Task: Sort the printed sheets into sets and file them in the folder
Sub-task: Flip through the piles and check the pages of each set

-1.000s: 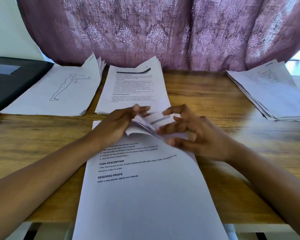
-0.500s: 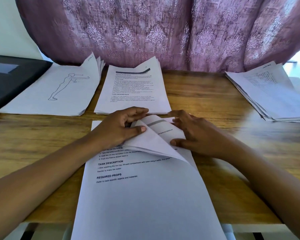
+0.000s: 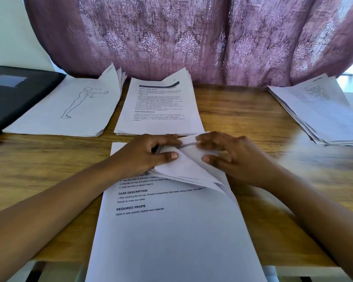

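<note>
A stack of printed sheets [image 3: 171, 231] lies in front of me and hangs over the table's near edge. Its top right corner is folded back as several lifted sheets [image 3: 188, 167]. My left hand [image 3: 149, 155] pinches those folded corners between thumb and fingers. My right hand [image 3: 228, 157] rests beside them on the right, fingertips touching the turned-up paper. Behind lie a text set [image 3: 159, 106], a set with a figure drawing [image 3: 69, 110], and another pile [image 3: 322, 110] at the far right. The black folder [image 3: 12, 94] lies shut at the far left.
The wooden table [image 3: 49, 163] carries everything. A patterned purple curtain [image 3: 192, 37] hangs close behind the table's far edge. Bare wood shows on both sides of the near stack.
The folded corner has been pressed lower and flatter, with more sheets gathered under my left thumb. My right hand has shifted slightly up along the fold.
</note>
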`<state>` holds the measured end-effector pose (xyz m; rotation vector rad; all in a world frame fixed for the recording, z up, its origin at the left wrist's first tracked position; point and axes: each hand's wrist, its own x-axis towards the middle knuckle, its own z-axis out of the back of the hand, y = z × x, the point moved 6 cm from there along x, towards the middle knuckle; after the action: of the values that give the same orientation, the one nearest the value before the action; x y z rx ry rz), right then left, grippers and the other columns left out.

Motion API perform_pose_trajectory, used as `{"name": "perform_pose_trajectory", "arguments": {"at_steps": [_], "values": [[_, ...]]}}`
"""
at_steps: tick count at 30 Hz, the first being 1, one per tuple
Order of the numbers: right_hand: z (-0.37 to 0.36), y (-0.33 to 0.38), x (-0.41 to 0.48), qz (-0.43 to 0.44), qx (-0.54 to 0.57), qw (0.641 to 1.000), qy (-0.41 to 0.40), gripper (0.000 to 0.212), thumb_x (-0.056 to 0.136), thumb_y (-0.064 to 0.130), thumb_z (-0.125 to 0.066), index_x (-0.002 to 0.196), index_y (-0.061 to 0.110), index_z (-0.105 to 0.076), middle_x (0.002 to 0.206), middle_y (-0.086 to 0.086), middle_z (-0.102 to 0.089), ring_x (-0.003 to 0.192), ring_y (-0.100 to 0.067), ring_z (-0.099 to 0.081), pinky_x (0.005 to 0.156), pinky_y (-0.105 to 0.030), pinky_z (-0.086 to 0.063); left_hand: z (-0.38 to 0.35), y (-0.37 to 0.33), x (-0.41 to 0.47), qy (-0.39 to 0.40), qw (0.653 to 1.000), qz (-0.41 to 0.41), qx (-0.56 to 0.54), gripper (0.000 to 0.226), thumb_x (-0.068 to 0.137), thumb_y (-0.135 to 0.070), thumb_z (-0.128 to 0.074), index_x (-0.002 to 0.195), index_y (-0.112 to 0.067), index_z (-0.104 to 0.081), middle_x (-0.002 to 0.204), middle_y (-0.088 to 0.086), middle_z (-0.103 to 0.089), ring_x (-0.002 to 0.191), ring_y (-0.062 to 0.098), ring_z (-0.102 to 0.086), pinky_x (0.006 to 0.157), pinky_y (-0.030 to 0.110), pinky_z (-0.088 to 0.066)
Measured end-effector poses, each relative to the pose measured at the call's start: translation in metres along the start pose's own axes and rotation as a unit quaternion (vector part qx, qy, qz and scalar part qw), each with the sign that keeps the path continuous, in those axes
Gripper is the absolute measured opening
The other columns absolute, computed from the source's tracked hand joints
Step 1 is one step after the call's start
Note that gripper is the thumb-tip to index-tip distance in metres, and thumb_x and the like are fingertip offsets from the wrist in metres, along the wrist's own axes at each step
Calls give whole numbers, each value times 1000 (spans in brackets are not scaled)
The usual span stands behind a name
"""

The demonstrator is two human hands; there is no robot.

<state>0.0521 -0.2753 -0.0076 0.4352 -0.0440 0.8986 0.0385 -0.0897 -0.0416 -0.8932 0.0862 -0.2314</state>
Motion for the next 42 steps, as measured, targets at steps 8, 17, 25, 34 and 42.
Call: {"name": "perform_pose_trajectory", "arguments": {"at_steps": [8, 17, 25, 34, 42], "values": [[-8, -7, -3, -82, -74, 991, 78, 72, 90, 44, -59, 146, 26, -19, 139, 8, -52, 113, -14, -56, 84, -22, -39, 0, 2, 0, -7, 1000, 9, -27, 54, 83, -36, -67, 134, -40, -51, 138, -19, -50, 126, 1, -47, 102, 16, -42], [-16, -15, -4, -136, -89, 983, 81, 80, 90, 58, -47, 151, 25, -5, 148, -2, -41, 125, -24, -48, 96, -34, -41, 0, 3, 1, -10, 1000, 13, -8, 53, 84, -36, -67, 134, -42, -50, 140, -19, -47, 127, 2, -45, 98, 12, -39], [-14, 0, -1, -113, -139, 983, 45, 77, 94, 48, -49, 151, 23, -5, 141, 6, -50, 123, -20, -52, 106, -35, -38, 1, 2, 0, -15, 1000, 16, -6, 54, 83, -35, -69, 133, -42, -50, 136, -21, -49, 123, 0, -47, 93, 5, -38], [5, -14, -12, -267, 153, 950, -52, 61, 73, 36, -80, 121, 34, -42, 77, 6, -67, 68, -11, -64, 56, -25, -50, 3, 1, 0, -22, 1000, 6, -13, 53, 82, -34, -71, 129, -45, -51, 129, -28, -50, 113, -17, -45, 87, -2, -36], [2, -3, -8, -166, 276, 941, -103, 44, 74, 13, -80, 111, 29, -62, 74, 7, -73, 71, -8, -69, 74, -26, -56, 3, 0, 1, -28, 998, -8, -60, 47, 81, -43, -58, 128, -44, -51, 133, -24, -53, 120, -17, -44, 95, 2, -35]]}}
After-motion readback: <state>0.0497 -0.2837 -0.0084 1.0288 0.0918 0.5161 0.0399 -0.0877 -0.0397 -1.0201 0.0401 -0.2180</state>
